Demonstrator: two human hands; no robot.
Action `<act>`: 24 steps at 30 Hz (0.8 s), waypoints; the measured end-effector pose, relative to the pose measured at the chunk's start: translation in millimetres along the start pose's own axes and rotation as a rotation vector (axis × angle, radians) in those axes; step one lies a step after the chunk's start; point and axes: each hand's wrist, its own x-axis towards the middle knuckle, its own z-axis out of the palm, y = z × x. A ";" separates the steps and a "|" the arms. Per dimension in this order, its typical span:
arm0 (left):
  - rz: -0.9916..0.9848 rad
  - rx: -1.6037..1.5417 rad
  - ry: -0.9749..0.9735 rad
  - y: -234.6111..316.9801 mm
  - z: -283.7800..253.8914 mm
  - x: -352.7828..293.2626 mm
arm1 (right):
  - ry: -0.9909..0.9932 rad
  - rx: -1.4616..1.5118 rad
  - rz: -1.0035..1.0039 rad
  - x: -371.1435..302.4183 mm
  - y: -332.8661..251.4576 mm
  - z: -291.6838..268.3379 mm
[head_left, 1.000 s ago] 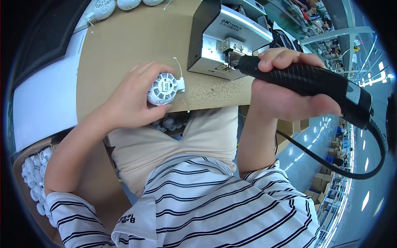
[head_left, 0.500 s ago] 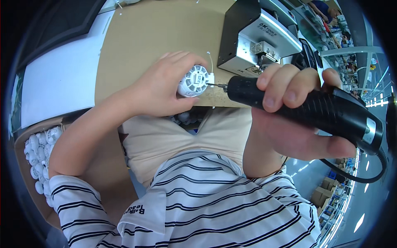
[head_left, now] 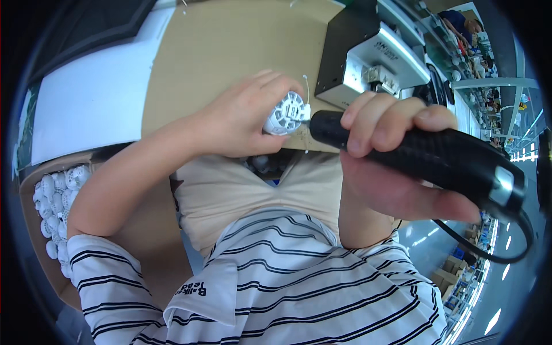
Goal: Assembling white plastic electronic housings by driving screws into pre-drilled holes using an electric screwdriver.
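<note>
My left hand point(head_left: 253, 118) is wrapped round a small white plastic housing point(head_left: 286, 114), whose round ribbed end is turned up. A thin white wire with a small white connector stands off the housing's right side. In my right hand point(head_left: 397, 129) is a black electric screwdriver point(head_left: 443, 152), gripped along its body and pointing left. Its bit meets the housing's right side near the connector; the exact contact is too small to make out. A black cable point(head_left: 489, 253) loops from the screwdriver's rear end.
A black and silver boxy machine point(head_left: 374, 63) stands at the table's back right. Brown board point(head_left: 230, 40) covers the tabletop. At the lower left, a cardboard box point(head_left: 138, 230) holds several white round parts point(head_left: 57, 210). Shelving and another person point(head_left: 460, 23) are at the far right.
The housing and both hands sit slightly further right relative to the left edge of view. The screwdriver's nose is closer to the housing, with less of its bit showing.
</note>
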 end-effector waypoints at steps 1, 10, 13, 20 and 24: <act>0.007 -0.010 -0.002 -0.8 0.4 0.7 | 0.032 0.030 0.013 -1.3 2.5 0.5; 0.108 0.010 -0.171 29.1 6.5 -24.2 | 0.247 0.139 -0.130 -15.3 -56.8 -23.8; 0.184 0.086 -0.549 48.4 33.1 -43.0 | 0.408 0.181 -0.071 -35.7 -58.0 -56.6; -0.142 0.585 -0.620 14.2 57.3 -63.7 | 0.761 0.467 0.001 -103.7 -24.7 -135.2; -0.272 -0.080 -1.194 54.0 -21.6 -0.9 | 0.957 0.766 0.015 -117.3 0.9 -153.1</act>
